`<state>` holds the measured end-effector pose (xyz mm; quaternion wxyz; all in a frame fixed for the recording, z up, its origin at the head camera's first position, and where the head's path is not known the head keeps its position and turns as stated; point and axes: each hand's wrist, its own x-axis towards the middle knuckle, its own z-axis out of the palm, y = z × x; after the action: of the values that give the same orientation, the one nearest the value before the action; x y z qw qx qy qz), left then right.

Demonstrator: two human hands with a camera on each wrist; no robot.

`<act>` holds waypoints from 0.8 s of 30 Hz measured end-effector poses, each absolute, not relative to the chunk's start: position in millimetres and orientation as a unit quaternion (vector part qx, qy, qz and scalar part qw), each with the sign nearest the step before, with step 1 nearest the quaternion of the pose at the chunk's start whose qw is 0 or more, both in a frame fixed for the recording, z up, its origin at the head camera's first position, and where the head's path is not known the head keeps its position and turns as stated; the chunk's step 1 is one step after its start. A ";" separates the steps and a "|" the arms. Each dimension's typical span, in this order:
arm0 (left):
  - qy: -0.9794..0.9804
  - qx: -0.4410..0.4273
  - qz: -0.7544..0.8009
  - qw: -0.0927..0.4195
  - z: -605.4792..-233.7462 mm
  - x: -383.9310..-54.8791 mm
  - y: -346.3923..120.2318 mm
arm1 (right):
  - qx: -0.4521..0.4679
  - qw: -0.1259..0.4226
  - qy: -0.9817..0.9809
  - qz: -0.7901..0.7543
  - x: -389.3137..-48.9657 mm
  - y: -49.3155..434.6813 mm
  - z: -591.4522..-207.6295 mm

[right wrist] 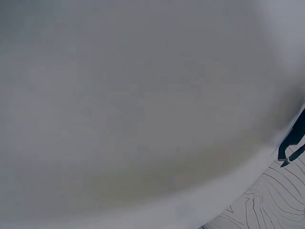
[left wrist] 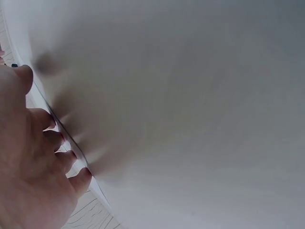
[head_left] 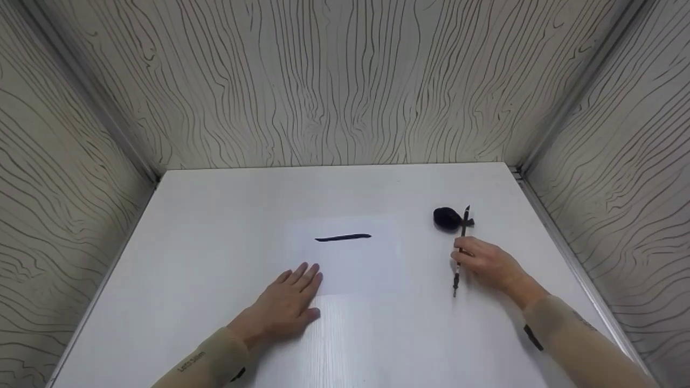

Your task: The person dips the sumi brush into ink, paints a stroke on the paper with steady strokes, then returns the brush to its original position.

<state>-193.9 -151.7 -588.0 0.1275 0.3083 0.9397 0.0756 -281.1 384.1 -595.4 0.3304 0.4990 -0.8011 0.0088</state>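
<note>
A sheet of white paper (head_left: 356, 269) lies on the table, bearing one black, nearly level brush stroke (head_left: 343, 237). My left hand (head_left: 285, 304) rests with spread fingers on the paper's lower left corner; the left wrist view has the same hand (left wrist: 38, 157) at its left edge. My right hand (head_left: 493, 264) pinches the dark handle of a writing brush (head_left: 464, 227), its tip pointing away from me. The brush crosses the short stub of a black rounded ink dish (head_left: 447, 219); whether they touch I cannot tell. In the right wrist view, the brush tip (right wrist: 286, 162) shows at the right edge.
The white table (head_left: 215, 215) is bounded by wood-grain patterned panels (head_left: 323, 81) at the back and both sides. Metal rails (head_left: 571, 280) run along the table's side edges. The ink dish stands to the right of the paper.
</note>
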 end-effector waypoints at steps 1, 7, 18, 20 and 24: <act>0.940 0.308 0.076 0.127 -588.0 -193.9 -151.6 | 0.500 0.330 -0.801 0.008 -281.5 384.6 -596.2; 0.942 0.305 0.070 0.123 -587.9 -193.4 -150.7 | 0.507 0.326 -0.798 0.019 -283.7 387.7 -600.1; 0.943 0.308 0.060 0.111 -588.9 -194.7 -151.2 | 0.493 0.308 -0.814 0.020 -285.3 389.3 -605.1; 0.943 0.306 0.062 0.112 -588.7 -194.5 -151.0 | 0.496 0.308 -0.811 0.018 -285.7 389.2 -605.2; 0.943 0.307 0.063 0.112 -588.0 -194.3 -150.6 | 0.502 0.308 -0.808 0.014 -285.8 390.1 -605.4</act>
<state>-194.3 -150.6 -588.0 0.1121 0.3069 0.9430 0.0630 -285.8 390.1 -605.4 0.3082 0.5019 -0.8081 0.0137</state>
